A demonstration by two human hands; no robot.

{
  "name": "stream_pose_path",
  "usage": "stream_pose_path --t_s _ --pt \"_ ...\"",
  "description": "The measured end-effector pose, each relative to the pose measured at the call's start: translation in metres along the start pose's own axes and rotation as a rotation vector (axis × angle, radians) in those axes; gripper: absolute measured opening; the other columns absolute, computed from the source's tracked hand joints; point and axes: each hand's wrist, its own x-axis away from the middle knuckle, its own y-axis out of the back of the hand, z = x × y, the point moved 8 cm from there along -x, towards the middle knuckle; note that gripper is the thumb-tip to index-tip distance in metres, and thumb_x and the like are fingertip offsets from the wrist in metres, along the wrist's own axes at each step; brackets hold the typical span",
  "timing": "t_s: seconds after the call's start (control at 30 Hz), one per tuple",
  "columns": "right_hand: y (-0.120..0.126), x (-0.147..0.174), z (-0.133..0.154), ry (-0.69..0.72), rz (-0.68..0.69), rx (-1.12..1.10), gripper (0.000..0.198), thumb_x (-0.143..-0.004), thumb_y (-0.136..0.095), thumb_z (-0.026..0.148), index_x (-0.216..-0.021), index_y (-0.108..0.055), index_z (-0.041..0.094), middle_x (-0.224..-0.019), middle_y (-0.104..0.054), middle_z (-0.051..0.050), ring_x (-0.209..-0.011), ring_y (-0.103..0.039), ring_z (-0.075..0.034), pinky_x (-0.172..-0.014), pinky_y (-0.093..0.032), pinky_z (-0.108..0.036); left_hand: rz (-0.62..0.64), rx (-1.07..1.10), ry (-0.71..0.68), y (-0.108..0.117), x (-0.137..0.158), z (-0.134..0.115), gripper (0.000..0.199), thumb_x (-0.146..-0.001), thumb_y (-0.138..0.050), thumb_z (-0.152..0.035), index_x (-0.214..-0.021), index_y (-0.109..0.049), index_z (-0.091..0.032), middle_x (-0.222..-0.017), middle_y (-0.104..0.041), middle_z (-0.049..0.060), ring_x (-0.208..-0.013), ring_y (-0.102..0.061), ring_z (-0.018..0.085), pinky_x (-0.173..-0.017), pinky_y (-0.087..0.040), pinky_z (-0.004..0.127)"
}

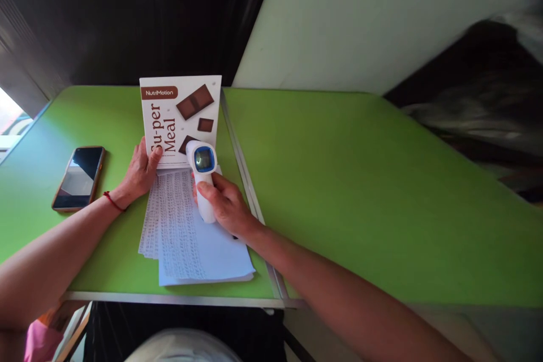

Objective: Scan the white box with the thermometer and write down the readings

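Note:
My left hand (144, 168) grips the lower left edge of a white box (169, 124) printed with chocolate pieces and the words "NutriMotion Su-per Meal", thumb on its front. The box is held upright above the table. My right hand (224, 198) is wrapped round the handle of a white infrared thermometer (205, 198). Its blue-framed display faces me, and its head overlaps the lower part of the box. Beneath both lie sheets of paper (182, 243) covered in handwritten lines. A small dark object shows partly under my right wrist; I cannot make out what it is.
A smartphone (78, 178) in a brown case lies left of my left hand. The green table (373, 198) has a metal-edged seam (246, 175) just right of the papers. Behind it stand a dark panel (127, 17) and a pale wall (339, 22). Dark, blurred items are at the right.

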Motion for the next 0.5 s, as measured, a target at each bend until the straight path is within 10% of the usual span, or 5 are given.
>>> stream_pose_path --t_s 0.5 --pt "0.0011 0.0006 0.0065 0.027 -0.012 0.029 0.035 -0.081 -0.061 0.057 -0.078 -0.056 0.023 -0.066 -0.053 0.003 -0.060 -0.047 -0.013 -0.058 -0.039 -0.033 -0.007 0.006 0.021 0.0007 0.0002 0.0028 0.064 -0.102 -0.033 -0.074 -0.129 -0.058 -0.022 -0.126 -0.065 0.014 -0.116 -0.059 0.033 -0.104 -0.050 0.056"
